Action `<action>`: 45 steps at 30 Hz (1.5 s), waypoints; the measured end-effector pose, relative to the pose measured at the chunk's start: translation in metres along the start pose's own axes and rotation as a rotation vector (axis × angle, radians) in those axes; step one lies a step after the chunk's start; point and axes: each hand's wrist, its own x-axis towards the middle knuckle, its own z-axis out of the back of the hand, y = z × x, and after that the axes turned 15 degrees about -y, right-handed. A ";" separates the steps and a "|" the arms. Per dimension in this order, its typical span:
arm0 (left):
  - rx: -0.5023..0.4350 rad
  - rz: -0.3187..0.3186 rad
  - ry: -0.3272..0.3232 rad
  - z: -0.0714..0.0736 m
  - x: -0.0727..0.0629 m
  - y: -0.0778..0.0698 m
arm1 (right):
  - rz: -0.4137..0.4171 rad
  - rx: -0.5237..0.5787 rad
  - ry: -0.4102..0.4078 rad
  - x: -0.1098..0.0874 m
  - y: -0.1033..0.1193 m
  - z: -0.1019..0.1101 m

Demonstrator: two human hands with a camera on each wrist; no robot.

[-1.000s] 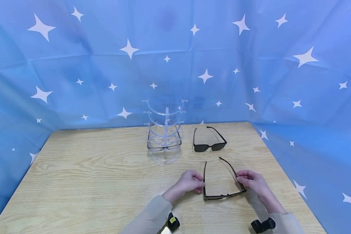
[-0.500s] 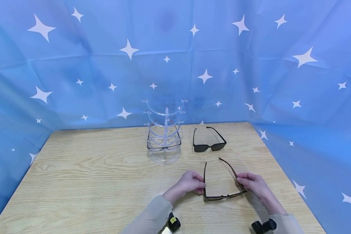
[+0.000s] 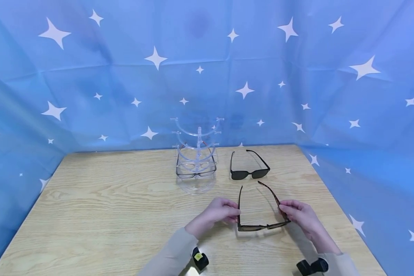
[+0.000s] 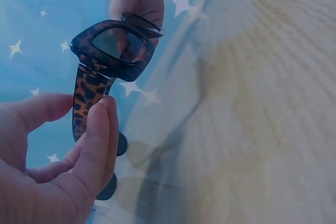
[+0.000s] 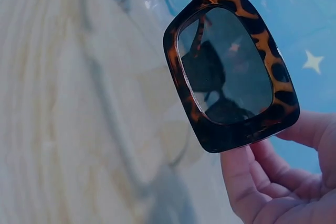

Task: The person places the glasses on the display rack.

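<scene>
A pair of tortoiseshell sunglasses (image 3: 252,228) is held up just over the table, temples spread and pointing away, lenses nearest the person. My left hand (image 3: 215,214) pinches the left temple close to the hinge. On the other side, my right hand (image 3: 299,216) pinches the right temple. The left wrist view shows the spotted temple (image 4: 86,95) between thumb and fingers of the left hand (image 4: 68,166). In the right wrist view a thick lens rim (image 5: 286,85) partly covers the right hand's grip (image 5: 273,182).
Black sunglasses (image 3: 250,174) lie with temples spread farther back on the wooden table (image 3: 107,207). Left of them stands a clear tiered eyewear stand (image 3: 199,143), with clear-lensed glasses (image 3: 196,175) on its lower part. A blue star-patterned cloth (image 3: 193,76) hangs behind.
The tortoiseshell sunglasses have risen slightly and tilted, so their lenses show more. My left hand has shifted a little left and away with the temple. The head view has turned slightly left.
</scene>
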 end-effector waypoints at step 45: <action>-0.043 -0.121 -0.085 0.090 -0.036 -0.076 | 0.214 0.112 0.177 0.005 0.104 -0.071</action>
